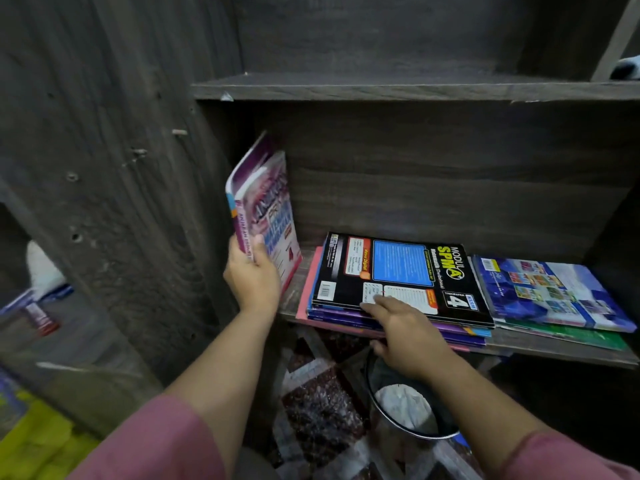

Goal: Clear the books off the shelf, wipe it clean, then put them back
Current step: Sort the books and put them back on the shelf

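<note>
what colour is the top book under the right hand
The top book is black, with a blue panel and yellow lettering; the head view shows it.

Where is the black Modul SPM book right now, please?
In the head view, the black book tops the middle stack on the shelf, between the upright purple book and the blue-covered pile; the right hand touches its edge.

A dark round bin (426, 436) stands on the patterned floor mat (322, 410). Crumpled white material (403, 407) lies inside the bin.
</note>
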Demonstrator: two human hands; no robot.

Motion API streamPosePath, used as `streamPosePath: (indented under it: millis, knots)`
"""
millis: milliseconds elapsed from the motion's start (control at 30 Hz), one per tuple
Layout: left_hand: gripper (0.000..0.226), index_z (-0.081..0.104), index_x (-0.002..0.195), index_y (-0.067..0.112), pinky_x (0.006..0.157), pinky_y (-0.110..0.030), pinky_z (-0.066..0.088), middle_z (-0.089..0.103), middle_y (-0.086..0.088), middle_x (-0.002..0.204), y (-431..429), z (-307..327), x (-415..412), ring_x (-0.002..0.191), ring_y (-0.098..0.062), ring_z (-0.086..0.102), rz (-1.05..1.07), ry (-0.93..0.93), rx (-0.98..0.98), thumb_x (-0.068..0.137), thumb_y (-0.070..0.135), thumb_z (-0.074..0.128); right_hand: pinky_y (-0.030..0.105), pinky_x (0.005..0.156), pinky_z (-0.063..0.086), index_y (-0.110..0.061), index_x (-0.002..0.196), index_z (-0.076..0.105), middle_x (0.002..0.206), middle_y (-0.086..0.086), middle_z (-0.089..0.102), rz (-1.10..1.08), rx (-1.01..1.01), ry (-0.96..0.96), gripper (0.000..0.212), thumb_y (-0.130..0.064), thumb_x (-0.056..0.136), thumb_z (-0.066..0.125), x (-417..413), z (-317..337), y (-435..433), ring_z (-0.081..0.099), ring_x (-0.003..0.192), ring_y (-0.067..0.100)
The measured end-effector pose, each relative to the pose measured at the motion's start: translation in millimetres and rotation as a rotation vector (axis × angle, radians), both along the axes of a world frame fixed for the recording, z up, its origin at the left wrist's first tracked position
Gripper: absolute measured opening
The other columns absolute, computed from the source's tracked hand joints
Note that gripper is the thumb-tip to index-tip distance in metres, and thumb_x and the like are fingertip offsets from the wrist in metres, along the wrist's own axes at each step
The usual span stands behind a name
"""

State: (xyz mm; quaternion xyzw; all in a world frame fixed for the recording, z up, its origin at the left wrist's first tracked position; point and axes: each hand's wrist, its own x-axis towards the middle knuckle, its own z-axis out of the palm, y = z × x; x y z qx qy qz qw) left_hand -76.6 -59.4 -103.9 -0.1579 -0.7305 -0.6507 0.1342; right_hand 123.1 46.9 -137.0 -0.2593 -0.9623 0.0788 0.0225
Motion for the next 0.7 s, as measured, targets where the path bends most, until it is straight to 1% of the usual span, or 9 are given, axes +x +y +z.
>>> streamPosePath:
  millis: [67, 133, 200, 267, 367, 467, 533, 633, 700]
  knots:
    - [0.022, 0.060, 0.111, 0.011, 0.075, -0.021, 0.043, 0.063, 0.002, 0.097, -5.6, 3.1, -9.0, 0.088, -0.014, 0.060, 0.055, -0.057, 0.035, 0.098, 0.027, 0.051, 0.029, 0.117, 0.020, -0.030, 0.152, 0.026, 0.159, -0.001, 0.025, 0.001, -0.004, -0.003, 0.070, -0.037, 0.091, 0.060, -1.3, -0.9, 1.0, 0.022, 0.145, 0.016]
    - [0.023, 0.059, 0.114, 0.012, 0.082, -0.026, 0.048, 0.065, 0.001, 0.101, -9.0, 2.6, -18.7, 0.093, -0.016, 0.062, 0.083, -0.088, 0.064, 0.098, 0.027, 0.051, 0.030, 0.118, 0.019, -0.031, 0.152, 0.024, 0.159, -0.002, 0.023, -0.001, -0.006, -0.013, 0.070, -0.037, 0.091, 0.059, -2.7, -1.6, 0.9, 0.020, 0.146, 0.016]
    - [0.024, 0.060, 0.114, 0.013, 0.084, -0.029, 0.049, 0.067, -0.001, 0.103, -9.3, 1.7, -23.1, 0.092, -0.015, 0.062, 0.078, -0.081, 0.065, 0.097, 0.027, 0.053, 0.030, 0.118, 0.019, -0.031, 0.152, 0.023, 0.159, -0.002, 0.023, -0.009, -0.005, -0.011, 0.071, -0.037, 0.091, 0.059, -2.7, -3.0, 0.2, 0.020, 0.146, 0.017]
    - [0.025, 0.062, 0.114, 0.013, 0.081, -0.028, 0.050, 0.068, -0.002, 0.101, -7.8, 0.6, -24.5, 0.091, -0.016, 0.063, 0.073, -0.036, 0.070, 0.096, 0.029, 0.054, 0.030, 0.118, 0.019, -0.032, 0.152, 0.022, 0.159, -0.002, 0.022, -0.015, -0.006, -0.010, 0.072, -0.038, 0.091, 0.059, -3.2, -4.1, -0.5, 0.020, 0.146, 0.017]
    - [0.026, 0.062, 0.116, 0.011, 0.077, -0.020, 0.044, 0.069, -0.004, 0.101, -3.8, -1.5, -21.9, 0.091, -0.016, 0.063, 0.057, 0.018, 0.044, 0.097, 0.027, 0.054, 0.031, 0.119, 0.020, -0.033, 0.153, 0.021, 0.159, -0.003, 0.021, -0.020, -0.008, -0.015, 0.073, -0.039, 0.091, 0.059, -2.6, -4.6, -0.7, 0.020, 0.146, 0.017]
    - [0.028, 0.058, 0.118, 0.012, 0.076, -0.020, 0.042, 0.068, -0.006, 0.105, -0.5, -0.1, -20.6, 0.095, -0.019, 0.063, 0.055, -0.002, -0.003, 0.098, 0.030, 0.052, 0.032, 0.119, 0.018, -0.033, 0.154, 0.017, 0.160, -0.003, 0.017, -0.012, 0.000, -0.027, 0.075, -0.040, 0.092, 0.058, -0.7, -5.3, -1.1, 0.016, 0.147, 0.017]
    - [0.029, 0.052, 0.122, 0.013, 0.076, -0.024, 0.041, 0.066, -0.009, 0.110, -1.2, -0.4, -19.6, 0.099, -0.025, 0.063, 0.054, -0.053, -0.087, 0.099, 0.030, 0.051, 0.031, 0.119, 0.015, -0.033, 0.154, 0.014, 0.161, -0.004, 0.014, -0.004, 0.004, -0.032, 0.076, -0.040, 0.092, 0.058, 1.1, -6.5, -0.4, 0.013, 0.148, 0.016]
    - [0.039, 0.032, 0.134, 0.017, 0.076, -0.037, 0.047, 0.063, -0.015, 0.115, -5.0, -10.1, -18.2, 0.100, -0.035, 0.063, 0.077, -0.082, -0.373, 0.099, 0.023, 0.049, 0.030, 0.119, 0.014, -0.036, 0.153, 0.014, 0.161, -0.007, 0.013, 0.004, -0.021, -0.015, 0.077, -0.042, 0.091, 0.059, 3.2, -8.5, 2.8, 0.011, 0.148, 0.014]
    - [0.036, 0.029, 0.128, 0.014, 0.071, -0.042, 0.048, 0.064, -0.020, 0.111, -6.0, -14.7, -16.4, 0.095, -0.041, 0.064, 0.118, -0.072, -0.531, 0.099, 0.023, 0.048, 0.030, 0.119, 0.013, -0.037, 0.153, 0.014, 0.161, -0.009, 0.012, 0.010, -0.040, -0.018, 0.076, -0.043, 0.091, 0.058, 3.9, -9.1, 4.9, 0.010, 0.148, 0.012]
